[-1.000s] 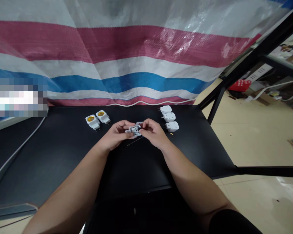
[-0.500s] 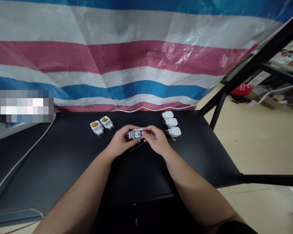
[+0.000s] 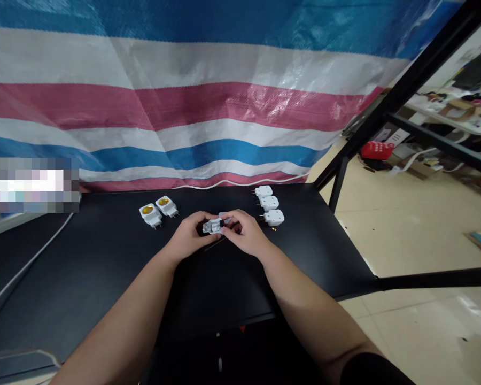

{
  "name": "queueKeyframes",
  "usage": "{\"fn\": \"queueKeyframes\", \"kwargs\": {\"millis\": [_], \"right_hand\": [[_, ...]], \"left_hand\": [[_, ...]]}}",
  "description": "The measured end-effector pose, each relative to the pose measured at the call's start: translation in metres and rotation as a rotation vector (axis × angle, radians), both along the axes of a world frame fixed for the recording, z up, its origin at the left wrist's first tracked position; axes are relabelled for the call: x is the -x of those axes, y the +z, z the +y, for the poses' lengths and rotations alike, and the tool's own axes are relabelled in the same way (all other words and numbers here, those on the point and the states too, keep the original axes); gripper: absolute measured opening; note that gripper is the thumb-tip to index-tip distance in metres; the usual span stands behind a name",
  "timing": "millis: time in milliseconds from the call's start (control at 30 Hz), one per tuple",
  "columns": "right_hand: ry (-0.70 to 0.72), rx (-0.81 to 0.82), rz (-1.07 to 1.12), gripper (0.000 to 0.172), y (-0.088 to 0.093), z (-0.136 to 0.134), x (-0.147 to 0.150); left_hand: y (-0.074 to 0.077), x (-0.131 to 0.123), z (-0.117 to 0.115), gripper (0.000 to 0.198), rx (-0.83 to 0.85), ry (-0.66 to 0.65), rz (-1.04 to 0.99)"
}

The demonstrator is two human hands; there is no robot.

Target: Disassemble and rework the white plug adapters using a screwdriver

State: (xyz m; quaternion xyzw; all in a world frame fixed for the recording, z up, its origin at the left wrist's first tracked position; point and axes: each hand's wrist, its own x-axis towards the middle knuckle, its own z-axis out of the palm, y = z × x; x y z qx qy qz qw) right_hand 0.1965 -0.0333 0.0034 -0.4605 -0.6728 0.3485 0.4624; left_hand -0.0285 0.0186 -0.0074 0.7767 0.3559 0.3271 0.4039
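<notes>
My left hand (image 3: 186, 235) grips an opened white plug housing (image 3: 211, 226) by its left end, thumb on the near side and fingers on the far side. Pale inner parts show inside the shell. At its right end, my right hand (image 3: 245, 231) pinches a small black part (image 3: 222, 223) against the housing; the fingertips partly cover it. A thin dark rod (image 3: 214, 245), like a screwdriver shaft, lies on the table just below the hands, its right end hidden by my right hand.
Two white plugs with round yellow faces (image 3: 147, 210) lie to the left on the black table (image 3: 116, 267). Several white plug adapters (image 3: 273, 217) line up at the right, with tiny brass pieces (image 3: 274, 229) beside them. A white cable (image 3: 224, 183) runs along the back edge.
The camera view has shifted a little, moving the table items leftward in the picture. The small black part shows more plainly at my right fingertips; both hands remain on the housing.
</notes>
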Motion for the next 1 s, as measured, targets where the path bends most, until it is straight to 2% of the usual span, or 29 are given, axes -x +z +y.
{"fn": "queueKeyframes", "kwargs": {"millis": [800,1000], "right_hand": [[-0.019,0.016,0.067,0.018,-0.0094,0.0030,-0.0011],[-0.030,-0.003,0.071,0.015,-0.0081,0.0018,-0.0030]], "left_hand": [[0.0053,-0.0051,-0.0057,0.041,0.091,0.018,-0.008],[0.0083,-0.0103,-0.0092,0.051,0.193,0.004,-0.138]]}}
